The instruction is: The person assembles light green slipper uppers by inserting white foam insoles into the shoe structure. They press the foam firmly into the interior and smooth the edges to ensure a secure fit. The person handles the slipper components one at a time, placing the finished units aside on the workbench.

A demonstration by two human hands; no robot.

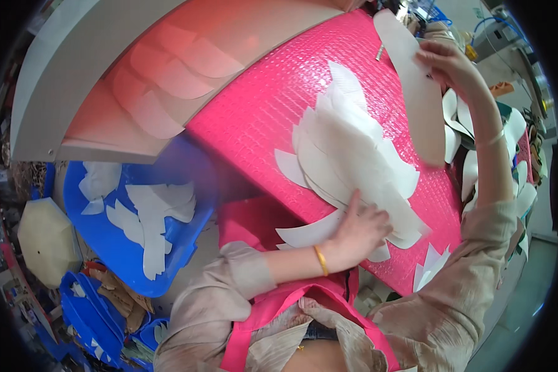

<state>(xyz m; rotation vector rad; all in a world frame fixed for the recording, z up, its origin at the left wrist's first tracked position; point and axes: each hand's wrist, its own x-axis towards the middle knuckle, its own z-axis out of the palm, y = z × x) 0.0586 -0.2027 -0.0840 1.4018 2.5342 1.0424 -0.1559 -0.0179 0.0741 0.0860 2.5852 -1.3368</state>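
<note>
My right hand (447, 67) is raised at the far right, its fingers closed on the edge of a long, pale insole-shaped piece (409, 80). The piece hangs down over the right side of a table covered in shiny pink wrap (254, 105). Spread on the wrap is a loose, overlapping pile of thin white cut sheets (341, 142). My left hand (361, 228) rests on the near end of this pile, index finger stretched out and the other fingers slightly bent. Under its wrist a white sheet (310, 230) sticks out past the table's edge.
At the upper left, a machine with a pale housing (56, 80) has several white pieces (180, 68) under its reddish light. Below it a blue bin (167, 273) holds more white sheets. White insole-like pieces (521, 180) stand bunched on the right. A cream octagonal stool (48, 235) is at left.
</note>
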